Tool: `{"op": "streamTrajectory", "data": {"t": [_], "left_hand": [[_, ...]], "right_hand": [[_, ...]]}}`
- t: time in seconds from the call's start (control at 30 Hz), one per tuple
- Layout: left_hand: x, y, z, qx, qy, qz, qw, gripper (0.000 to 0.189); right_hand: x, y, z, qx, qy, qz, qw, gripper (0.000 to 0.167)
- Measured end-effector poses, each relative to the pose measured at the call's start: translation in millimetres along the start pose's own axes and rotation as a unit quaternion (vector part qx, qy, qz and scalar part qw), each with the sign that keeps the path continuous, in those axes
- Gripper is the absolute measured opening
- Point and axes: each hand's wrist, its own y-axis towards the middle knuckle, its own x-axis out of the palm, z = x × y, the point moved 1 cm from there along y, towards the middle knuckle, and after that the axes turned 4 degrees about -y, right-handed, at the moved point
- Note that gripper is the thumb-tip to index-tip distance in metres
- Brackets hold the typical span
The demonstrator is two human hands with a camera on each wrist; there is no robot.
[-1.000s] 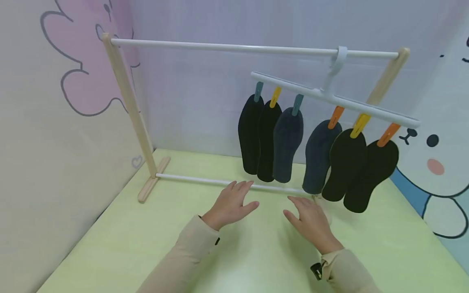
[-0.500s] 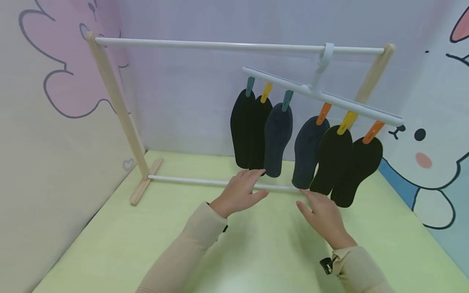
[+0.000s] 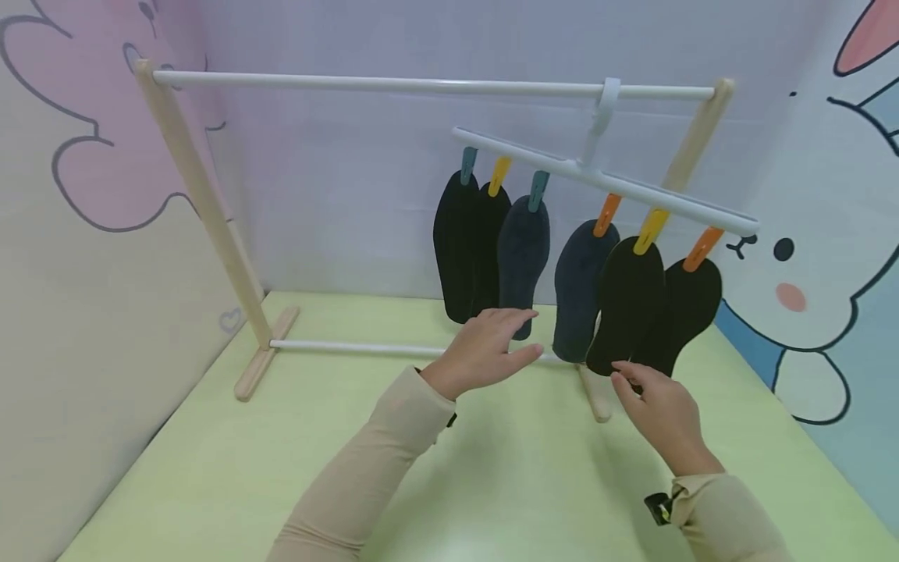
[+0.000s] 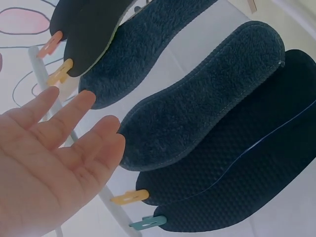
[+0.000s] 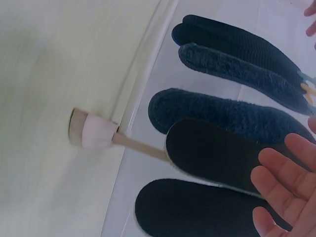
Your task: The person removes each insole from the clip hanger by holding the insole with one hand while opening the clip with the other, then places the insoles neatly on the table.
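Six dark insoles hanging in a row from coloured clips on a white clip hanger (image 3: 604, 181), itself hooked over the top bar of a small drying rack (image 3: 421, 84) with wooden end posts. Left hand (image 3: 485, 351) raised just below and in front of the third insole from the left, a fuzzy grey insole (image 3: 522, 254) under a teal clip (image 3: 538, 190); fingers straight and slightly spread, holding nothing, fingertips just short of that insole's lower end, contact not clear from the head view, and a small gap showing in the left wrist view between the fingertips (image 4: 111, 129) and the fuzzy edge (image 4: 197, 98). Right hand (image 3: 660, 414) lifted beside the lower end of the black insole (image 3: 625, 304) under the yellow clip (image 3: 650, 230); fingers loosely extended, thumb and forefinger close to that insole's tip, whether touching or pinching cannot be told. Past the right fingertips, a second black insole (image 3: 684, 308) on an orange clip (image 3: 702, 248). Between the two hands, another fuzzy grey insole (image 3: 579, 289) on an orange clip. Beyond the left hand, two more black insoles (image 3: 456, 250) overlapping. Below both hands, the rack's white lower rail (image 3: 351, 349) and a pale green tabletop (image 3: 211, 468). Behind everything, walls with pastel cartoon drawings.
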Motion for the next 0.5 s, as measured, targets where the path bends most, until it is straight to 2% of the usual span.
{"op": "streamTrajectory", "data": {"t": [0.17,0.27,0.4,0.5], "left_hand": [[3.3,1.9,2.7,-0.012,-0.007,-0.006,0.9999,0.049],[5.0,5.0,6.5,-0.008,-0.007,-0.008,0.9999,0.049],[6.4,11.2,13.1,-0.011,-0.006,-0.011,0.9999,0.049],[6.6,15.4,18.4,-0.021,-0.01,-0.017,0.9996,0.05]], "right_hand": [[-5.8,-0.6,14.7,0.008,-0.002,0.018,0.9998,0.024],[-10.8,-1.6,23.7,0.025,-0.011,0.011,0.9996,0.025],[-19.7,-1.2,36.1,0.06,-0.026,-0.035,0.9972,0.029],[-27.1,0.5,45.0,0.095,-0.04,-0.082,0.9913,0.035]]}}
